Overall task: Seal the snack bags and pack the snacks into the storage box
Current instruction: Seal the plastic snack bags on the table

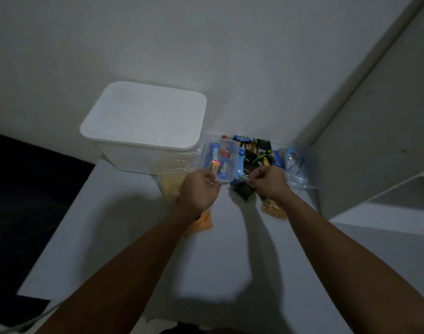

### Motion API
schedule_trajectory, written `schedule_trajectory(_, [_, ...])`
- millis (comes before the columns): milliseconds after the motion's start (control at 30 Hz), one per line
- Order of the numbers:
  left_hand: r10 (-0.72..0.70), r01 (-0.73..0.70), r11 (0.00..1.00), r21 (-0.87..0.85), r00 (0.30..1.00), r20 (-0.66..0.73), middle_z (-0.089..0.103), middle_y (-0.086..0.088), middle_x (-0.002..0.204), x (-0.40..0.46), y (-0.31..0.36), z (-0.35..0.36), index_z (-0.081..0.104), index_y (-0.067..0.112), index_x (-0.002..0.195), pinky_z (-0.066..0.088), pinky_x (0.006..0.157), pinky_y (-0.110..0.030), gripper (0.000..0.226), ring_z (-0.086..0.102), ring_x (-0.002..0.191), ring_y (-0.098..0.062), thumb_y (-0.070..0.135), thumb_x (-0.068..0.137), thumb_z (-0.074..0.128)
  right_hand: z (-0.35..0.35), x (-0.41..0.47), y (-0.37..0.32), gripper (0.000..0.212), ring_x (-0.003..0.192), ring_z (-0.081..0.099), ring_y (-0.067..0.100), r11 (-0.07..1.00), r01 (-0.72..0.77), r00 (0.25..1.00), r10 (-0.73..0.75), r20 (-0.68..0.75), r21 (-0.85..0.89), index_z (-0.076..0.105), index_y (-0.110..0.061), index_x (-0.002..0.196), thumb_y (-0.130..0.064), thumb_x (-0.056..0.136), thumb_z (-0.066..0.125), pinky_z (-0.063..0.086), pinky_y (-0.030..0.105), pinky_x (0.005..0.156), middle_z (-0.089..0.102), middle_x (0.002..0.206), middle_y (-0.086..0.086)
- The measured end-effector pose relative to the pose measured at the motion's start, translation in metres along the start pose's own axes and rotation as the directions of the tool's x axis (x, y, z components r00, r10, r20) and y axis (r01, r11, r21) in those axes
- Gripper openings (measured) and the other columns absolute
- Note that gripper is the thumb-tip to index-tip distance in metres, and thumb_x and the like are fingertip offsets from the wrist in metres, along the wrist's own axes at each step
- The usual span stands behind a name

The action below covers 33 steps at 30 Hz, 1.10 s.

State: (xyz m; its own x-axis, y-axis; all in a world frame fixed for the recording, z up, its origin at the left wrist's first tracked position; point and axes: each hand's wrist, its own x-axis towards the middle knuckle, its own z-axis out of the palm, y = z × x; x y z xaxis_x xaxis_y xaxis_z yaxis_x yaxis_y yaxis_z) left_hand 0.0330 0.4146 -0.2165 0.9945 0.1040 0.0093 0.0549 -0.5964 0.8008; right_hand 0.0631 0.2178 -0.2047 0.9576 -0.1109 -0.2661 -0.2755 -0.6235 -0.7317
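Note:
A clear zip bag full of small blue and red candy bars lies tilted between my hands. My left hand pinches its near left corner. My right hand pinches the bag's near right edge, fingers curled. Behind it stands the white storage box with its lid on. A heap of dark and blue snack wrappers lies behind my right hand. A bag of yellowish snacks sits partly under my left hand, an orange bag under my left wrist, a bag of nuts under my right wrist.
Everything sits on a white table pushed against a white wall. Another clear bag with blue packets lies at the far right, near the corner. A white shelf unit stands to the right. Dark floor lies left of the table.

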Motion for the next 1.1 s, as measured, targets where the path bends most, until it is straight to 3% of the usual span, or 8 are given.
schedule_trajectory(167, [-0.065, 0.061, 0.998, 0.027, 0.974, 0.217, 0.069, -0.010, 0.081, 0.016, 0.027, 0.062, 0.069, 0.011, 0.093, 0.047, 0.078, -0.024, 0.021, 0.063, 0.079, -0.019, 0.021, 0.076, 0.074, -0.043, 0.013, 0.060, 0.014, 0.082, 0.067, 0.023, 0.985, -0.174, 0.973, 0.175, -0.149, 0.015, 0.074, -0.011, 0.081, -0.023, 0.075, 0.074, 0.051, 0.032, 0.072, 0.072, 0.083, 0.005])
schedule_trajectory(300, [-0.136, 0.144, 0.990, -0.009, 0.950, 0.282, 0.071, -0.010, 0.093, 0.025, 0.054, 0.114, 0.069, 0.006, 0.096, 0.046, 0.081, -0.024, 0.023, 0.064, 0.092, -0.020, 0.017, 0.076, 0.073, -0.073, 0.019, 0.099, 0.038, 0.094, 0.063, 0.027, 0.955, -0.289, 0.941, 0.297, -0.162, 0.071, 0.065, -0.004, 0.111, -0.023, 0.080, 0.073, 0.051, 0.036, 0.081, 0.064, 0.101, 0.010])
schedule_trajectory(433, [-0.170, 0.228, 0.968, -0.105, 0.902, 0.397, 0.064, -0.001, 0.079, 0.038, 0.077, 0.156, 0.064, 0.005, 0.093, 0.051, 0.083, -0.032, 0.023, 0.060, 0.081, -0.015, 0.017, 0.077, 0.075, -0.088, 0.033, 0.128, 0.026, 0.089, 0.065, 0.030, 0.941, -0.305, 0.944, 0.319, -0.085, 0.142, 0.065, -0.001, 0.105, -0.015, 0.083, 0.068, 0.052, 0.036, 0.074, 0.067, 0.096, 0.015])
schedule_trajectory(600, [-0.196, 0.317, 0.932, -0.176, 0.848, 0.492, 0.069, -0.004, 0.098, 0.052, 0.090, 0.193, 0.066, 0.011, 0.098, 0.057, 0.079, -0.036, 0.026, 0.067, 0.092, -0.020, 0.027, 0.079, 0.076, -0.095, 0.044, 0.146, 0.015, 0.090, 0.065, 0.028, 0.935, -0.292, 0.954, 0.301, -0.015, 0.199, 0.065, -0.004, 0.101, -0.007, 0.087, 0.062, 0.054, 0.040, 0.082, 0.065, 0.093, 0.013])
schedule_trajectory(700, [-0.200, 0.336, 0.910, -0.242, 0.868, 0.454, 0.067, -0.009, 0.095, 0.049, 0.095, 0.201, 0.062, 0.013, 0.090, 0.055, 0.084, -0.042, 0.012, 0.066, 0.094, -0.028, 0.008, 0.083, 0.070, -0.095, 0.045, 0.148, 0.020, 0.086, 0.064, 0.026, 0.927, -0.270, 0.960, 0.280, -0.001, 0.259, 0.066, -0.003, 0.103, 0.002, 0.085, 0.058, 0.054, 0.041, 0.080, 0.065, 0.089, 0.010])
schedule_trajectory(800, [-0.229, 0.310, 0.929, -0.202, 0.911, 0.344, 0.066, -0.009, 0.091, 0.046, 0.094, 0.202, 0.062, 0.008, 0.093, 0.056, 0.079, -0.042, 0.016, 0.065, 0.088, -0.028, 0.012, 0.081, 0.071, -0.096, 0.042, 0.147, 0.020, 0.073, 0.062, 0.023, 0.918, -0.244, 0.964, 0.265, -0.028, 0.312, 0.064, -0.014, 0.092, 0.002, 0.088, 0.054, 0.050, 0.032, 0.062, 0.063, 0.074, 0.005])
schedule_trajectory(933, [-0.084, 0.089, 0.996, -0.024, 0.982, 0.169, 0.052, 0.004, 0.064, 0.037, 0.089, 0.190, 0.066, -0.005, 0.101, 0.040, 0.050, -0.011, 0.024, 0.052, 0.060, -0.013, -0.003, 0.090, 0.044, -0.093, 0.035, 0.147, 0.030, 0.074, 0.069, 0.033, 0.960, -0.135, 0.979, 0.167, -0.118, 0.244, 0.069, -0.022, 0.071, -0.009, 0.093, 0.054, 0.056, 0.044, 0.074, 0.067, 0.065, 0.005])
schedule_trajectory(1100, [-0.037, 0.038, 0.996, -0.082, 0.999, 0.009, 0.069, -0.004, 0.086, 0.017, 0.081, 0.153, 0.066, 0.003, 0.116, 0.041, 0.053, -0.001, 0.029, 0.062, 0.075, -0.015, 0.003, 0.090, 0.054, -0.087, 0.016, 0.125, 0.020, 0.082, 0.071, 0.032, 0.973, -0.012, 0.987, 0.048, -0.152, 0.231, 0.074, -0.008, 0.105, -0.010, 0.092, 0.060, 0.056, 0.050, 0.082, 0.074, 0.082, 0.011])
